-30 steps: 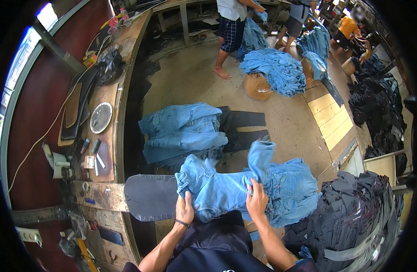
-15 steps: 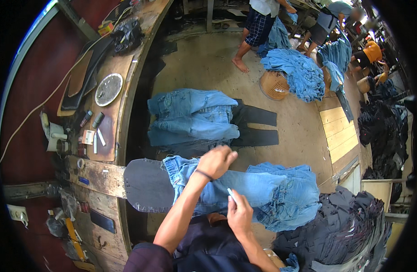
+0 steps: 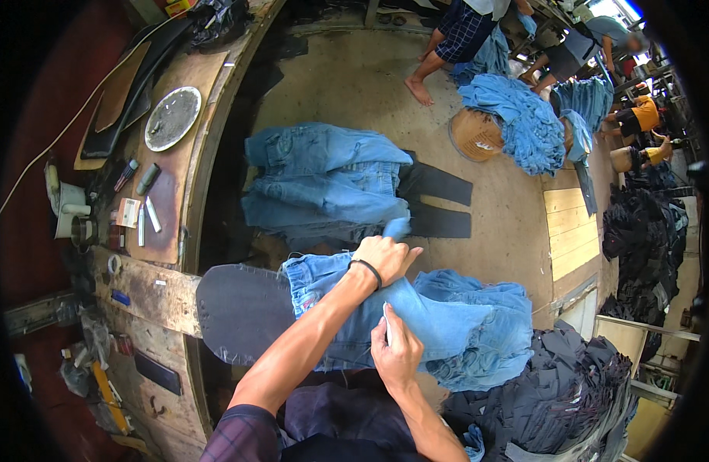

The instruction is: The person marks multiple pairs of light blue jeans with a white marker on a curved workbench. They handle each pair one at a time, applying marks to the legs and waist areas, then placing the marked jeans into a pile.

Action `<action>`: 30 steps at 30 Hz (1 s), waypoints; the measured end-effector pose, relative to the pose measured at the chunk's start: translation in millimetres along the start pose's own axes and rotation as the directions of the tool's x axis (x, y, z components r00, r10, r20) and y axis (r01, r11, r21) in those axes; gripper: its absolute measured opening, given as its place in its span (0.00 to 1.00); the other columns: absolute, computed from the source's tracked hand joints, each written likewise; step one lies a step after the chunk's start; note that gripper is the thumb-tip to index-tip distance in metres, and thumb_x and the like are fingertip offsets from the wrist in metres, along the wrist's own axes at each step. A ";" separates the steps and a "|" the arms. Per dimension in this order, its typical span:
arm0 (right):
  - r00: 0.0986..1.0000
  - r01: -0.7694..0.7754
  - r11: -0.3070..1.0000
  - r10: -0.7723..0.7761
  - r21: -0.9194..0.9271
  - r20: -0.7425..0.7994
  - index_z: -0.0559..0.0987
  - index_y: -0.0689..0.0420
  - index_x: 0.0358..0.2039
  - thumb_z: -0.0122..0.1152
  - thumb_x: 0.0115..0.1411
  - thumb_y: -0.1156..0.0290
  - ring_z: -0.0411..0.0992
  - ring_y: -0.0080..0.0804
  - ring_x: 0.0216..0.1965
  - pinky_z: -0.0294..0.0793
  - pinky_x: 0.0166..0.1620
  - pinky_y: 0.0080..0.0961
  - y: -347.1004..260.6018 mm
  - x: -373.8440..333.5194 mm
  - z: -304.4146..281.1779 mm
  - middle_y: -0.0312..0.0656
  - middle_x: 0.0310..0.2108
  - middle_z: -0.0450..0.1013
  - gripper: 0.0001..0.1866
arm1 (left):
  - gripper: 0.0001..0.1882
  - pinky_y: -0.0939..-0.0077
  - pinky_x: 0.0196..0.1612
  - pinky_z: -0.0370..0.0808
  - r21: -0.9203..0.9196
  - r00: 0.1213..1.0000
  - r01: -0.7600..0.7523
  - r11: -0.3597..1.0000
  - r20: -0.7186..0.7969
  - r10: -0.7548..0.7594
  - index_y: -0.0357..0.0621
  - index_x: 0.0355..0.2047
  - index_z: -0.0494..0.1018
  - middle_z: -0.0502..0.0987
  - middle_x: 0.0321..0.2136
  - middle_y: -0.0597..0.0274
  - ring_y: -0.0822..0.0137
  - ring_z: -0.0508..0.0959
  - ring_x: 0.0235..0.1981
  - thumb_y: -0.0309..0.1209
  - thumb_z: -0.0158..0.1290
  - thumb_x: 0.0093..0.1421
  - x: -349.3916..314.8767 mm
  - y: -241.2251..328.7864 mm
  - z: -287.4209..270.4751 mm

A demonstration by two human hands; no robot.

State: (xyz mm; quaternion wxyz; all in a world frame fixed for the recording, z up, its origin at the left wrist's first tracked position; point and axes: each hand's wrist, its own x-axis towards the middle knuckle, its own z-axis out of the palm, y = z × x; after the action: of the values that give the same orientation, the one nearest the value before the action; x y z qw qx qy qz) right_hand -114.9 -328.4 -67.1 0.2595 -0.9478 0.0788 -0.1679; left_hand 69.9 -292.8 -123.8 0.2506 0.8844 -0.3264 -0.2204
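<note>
Pale blue jeans [image 3: 448,314] lie across a dark board with a rounded end [image 3: 235,312], their waistband towards the left. My left hand [image 3: 385,258], with a dark band on its wrist, is closed at the far edge of the jeans. A blurred flap of blue denim [image 3: 397,228] sticks up beyond its fingers. Close by on the near side, my right hand [image 3: 398,353] grips a slim white stick [image 3: 387,314] pointing up and away; its exact kind is unclear. More bunched denim lies at the right end of the jeans.
Beyond the board lie stacked jeans [image 3: 323,173] and dark trousers [image 3: 439,219]. A wooden bench [image 3: 165,296] at left bears a round dish [image 3: 173,119], markers and a phone [image 3: 158,373]. Dark cloth pieces [image 3: 554,393] pile up at right. Several people work near heaped denim [image 3: 516,115].
My left hand has moved slightly away and right and now grips denim, lifting a flap. The white stick has turned more upright in my right hand. The whole view has shifted a little.
</note>
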 end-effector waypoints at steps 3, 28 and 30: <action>0.999 -0.033 0.999 0.034 -0.028 0.033 0.83 0.66 0.51 0.66 0.61 0.81 0.81 0.43 0.26 0.81 0.30 0.35 1.1 3.7 4.6 0.48 0.29 0.81 0.16 | 0.32 0.49 0.33 0.82 0.012 0.997 -0.018 1.000 -0.081 0.018 0.45 0.25 0.83 0.84 0.23 0.46 0.44 0.85 0.27 0.54 0.44 0.76 -2.6 -1.1 1.5; 0.993 -0.088 0.995 0.084 0.052 0.077 0.83 0.68 0.50 0.66 0.60 0.82 0.84 0.47 0.31 0.84 0.36 0.35 -4.4 -22.2 -21.9 0.53 0.35 0.84 0.17 | 0.33 0.49 0.37 0.82 -0.014 0.991 0.054 0.998 -0.120 -0.055 0.41 0.25 0.84 0.84 0.26 0.41 0.42 0.86 0.30 0.51 0.44 0.76 -4.0 2.0 0.4; 0.982 -0.157 0.987 0.151 0.045 0.114 0.83 0.68 0.51 0.66 0.60 0.82 0.84 0.49 0.33 0.85 0.36 0.37 -1.9 -20.4 -18.7 0.54 0.36 0.84 0.17 | 0.32 0.49 0.37 0.82 -0.011 0.991 0.057 0.998 -0.124 -0.058 0.41 0.25 0.84 0.84 0.27 0.41 0.41 0.86 0.30 0.51 0.44 0.76 -4.5 2.5 0.0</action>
State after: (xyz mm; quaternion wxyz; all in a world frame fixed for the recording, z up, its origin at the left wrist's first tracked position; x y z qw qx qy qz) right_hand -140.5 -330.7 -56.7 0.3008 -0.9394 0.1328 -0.0967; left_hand 65.6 -291.4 -121.4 0.2673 0.9044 -0.2838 -0.1734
